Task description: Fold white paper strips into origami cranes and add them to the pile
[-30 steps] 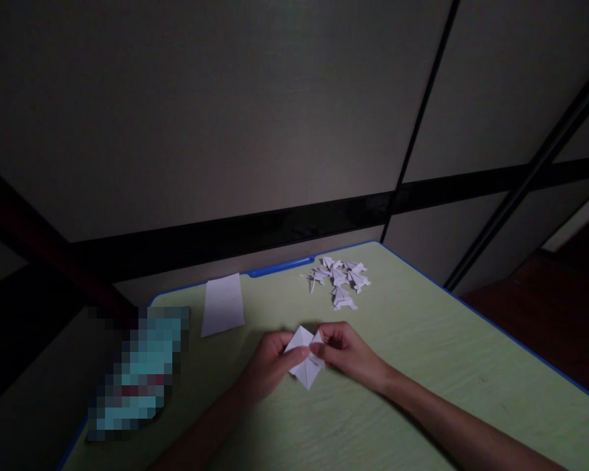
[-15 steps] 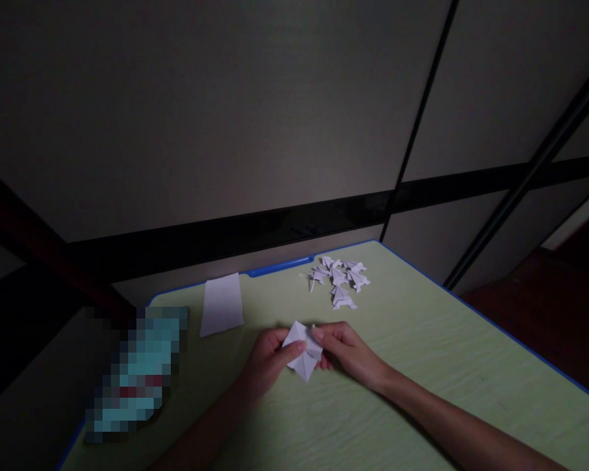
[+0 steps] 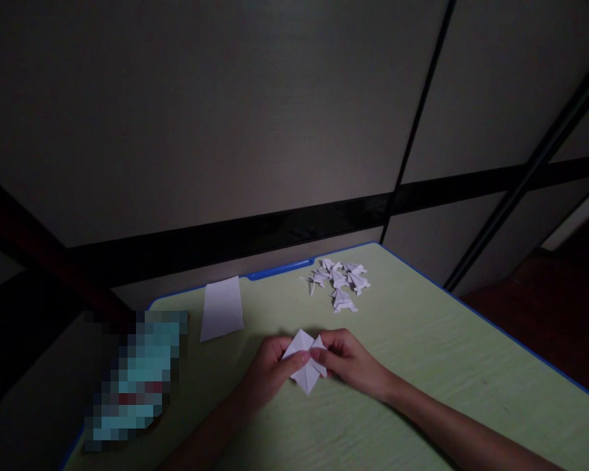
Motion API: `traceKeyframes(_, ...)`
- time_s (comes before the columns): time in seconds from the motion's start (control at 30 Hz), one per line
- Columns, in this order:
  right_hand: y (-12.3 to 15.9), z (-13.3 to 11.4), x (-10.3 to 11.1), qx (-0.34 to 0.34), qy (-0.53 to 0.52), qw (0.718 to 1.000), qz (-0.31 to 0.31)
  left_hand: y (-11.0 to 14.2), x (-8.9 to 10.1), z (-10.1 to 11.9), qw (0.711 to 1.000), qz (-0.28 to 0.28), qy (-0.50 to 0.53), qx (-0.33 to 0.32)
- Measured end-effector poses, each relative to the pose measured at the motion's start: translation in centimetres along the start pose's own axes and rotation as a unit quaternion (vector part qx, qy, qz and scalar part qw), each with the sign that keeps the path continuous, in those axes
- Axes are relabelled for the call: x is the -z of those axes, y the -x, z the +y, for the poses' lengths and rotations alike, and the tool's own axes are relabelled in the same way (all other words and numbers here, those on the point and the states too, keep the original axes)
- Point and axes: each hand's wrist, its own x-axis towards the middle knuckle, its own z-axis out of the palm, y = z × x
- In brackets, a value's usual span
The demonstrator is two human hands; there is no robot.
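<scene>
A small piece of folded white paper (image 3: 306, 379), roughly diamond-shaped with creases, is held between both hands above the table. My left hand (image 3: 273, 365) pinches it from the left, thumb lying across its front near the middle. From the right, my right hand (image 3: 346, 356) grips a pointed flap, its thumb pressed near the centre beside the left thumb. The fingers behind the paper are mostly hidden. Beyond the hands lies a cluster of several folded white paper figures (image 3: 342, 301), which look like origami frogs.
On the pale green table (image 3: 422, 379) with a blue edge, a stack or sheet of white paper (image 3: 222, 309) lies at the back left. A blurred-out teal item (image 3: 137, 373) is at the left edge. A blue handle strip (image 3: 281, 269) and wardrobe panels (image 3: 255, 131) border the back.
The right thumb has moved inward to the paper's middle, and the right-hand flap now stands out as a point. Both hands appear slightly lower in view.
</scene>
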Motion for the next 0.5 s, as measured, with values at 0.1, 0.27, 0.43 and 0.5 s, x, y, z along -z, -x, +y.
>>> traceKeyframes(0.1, 0.22, 0.12, 0.04, -0.003, 0.019, 1.0, -0.005, 0.08, -0.1, 0.2, 0.999, -0.035, -0.007, -0.003)
traceKeyframes(0.27, 0.49, 0.09, 0.04, 0.003, 0.018, 1.0, 0.005, 0.16, -0.21, 0.66, 0.997, -0.078, 0.015, -0.008)
traceKeyframes(0.43, 0.23, 0.25, -0.01, 0.006, 0.001, 0.999, 0.038, 0.19, -0.11, 0.67, 1.0, 0.001, 0.007, -0.001)
traceKeyframes(0.5, 0.07, 0.16, 0.01, 0.013, -0.013, 0.997, 0.078, 0.19, -0.13, 0.67, 0.999, 0.039, -0.01, -0.003)
